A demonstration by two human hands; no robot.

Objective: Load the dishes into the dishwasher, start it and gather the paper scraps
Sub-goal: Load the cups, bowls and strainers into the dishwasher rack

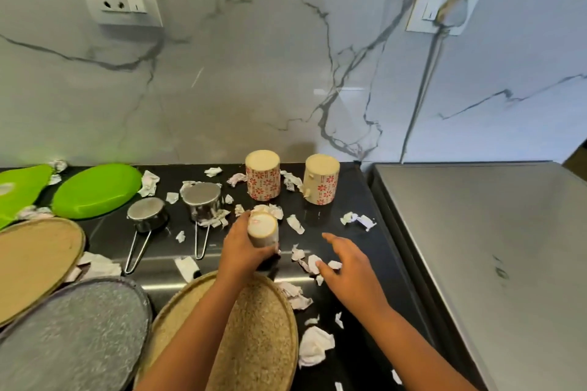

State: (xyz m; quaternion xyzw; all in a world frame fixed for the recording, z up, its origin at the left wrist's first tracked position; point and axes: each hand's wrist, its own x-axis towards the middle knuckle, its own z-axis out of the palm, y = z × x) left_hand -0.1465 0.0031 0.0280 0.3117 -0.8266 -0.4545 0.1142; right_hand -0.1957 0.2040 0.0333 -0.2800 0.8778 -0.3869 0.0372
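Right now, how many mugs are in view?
3. Near the marble wall, upside down: left mug, right mug. The third mug, also inverted, is gripped by the left hand, nearer the camera. None looks hidden.

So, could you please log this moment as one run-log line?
left hand: grips mug | right hand: open over paper scraps | floral mugs: two, inverted, untouched

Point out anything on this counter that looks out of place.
Crumpled paper scraps lie strewn all over the black counter. Also odd: both floral mugs and the two steel cups stand upside down, as does the mug that the left hand grips.
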